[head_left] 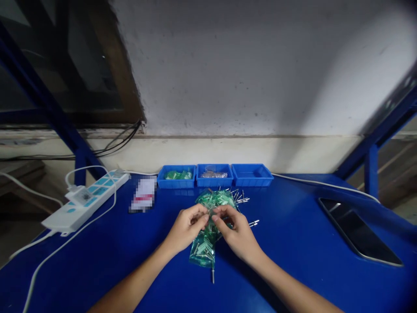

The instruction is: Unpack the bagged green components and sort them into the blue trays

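My left hand point(187, 228) and my right hand point(236, 230) meet over the middle of the blue table, thumbs and forefingers pinched on a small clear plastic bag point(210, 213); its contents are too small to tell. Beneath and behind them lies a heap of green plastic bags point(220, 198). One green bag point(202, 251) with small light pieces and metal pins inside lies below my hands. Loose metal pins point(241, 199) stick out at the heap's right side, and a single pin point(213, 276) lies at the front.
Three blue bins stand at the back: the left bin point(177, 183) holds green bags, the middle bin point(215, 181) clear bags, and the right bin point(252, 180) shows nothing inside. A power strip point(74, 213) with white cables lies left, a dark tablet point(358, 232) right.
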A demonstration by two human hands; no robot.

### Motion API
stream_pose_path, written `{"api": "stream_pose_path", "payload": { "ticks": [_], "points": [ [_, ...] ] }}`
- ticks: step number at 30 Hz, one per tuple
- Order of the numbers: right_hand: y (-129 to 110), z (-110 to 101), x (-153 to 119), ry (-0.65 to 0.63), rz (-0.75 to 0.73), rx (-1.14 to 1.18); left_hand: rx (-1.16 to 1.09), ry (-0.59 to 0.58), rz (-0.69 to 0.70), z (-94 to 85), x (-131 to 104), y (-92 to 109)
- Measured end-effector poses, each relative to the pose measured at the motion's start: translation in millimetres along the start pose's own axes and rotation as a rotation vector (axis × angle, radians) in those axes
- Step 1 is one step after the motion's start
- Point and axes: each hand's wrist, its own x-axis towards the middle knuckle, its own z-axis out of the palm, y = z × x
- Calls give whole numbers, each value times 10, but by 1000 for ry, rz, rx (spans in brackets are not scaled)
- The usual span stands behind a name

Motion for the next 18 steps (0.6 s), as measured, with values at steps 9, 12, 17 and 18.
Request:
{"api": "stream_pose_path", "payload": {
  "ticks": [9,12,17,18],
  "points": [
    [16,2,-7,1,-134,-166,222,-41,105,21,-30,53],
    [21,-10,-6,56,-190,-227,212,1,114,-3,-9,22],
    [22,-81,9,214,-411,-296,95,55,-59,-61,11,5],
    [19,-88,0,230,-473,-323,36,28,-103,-65,8,23]
  ]
}}
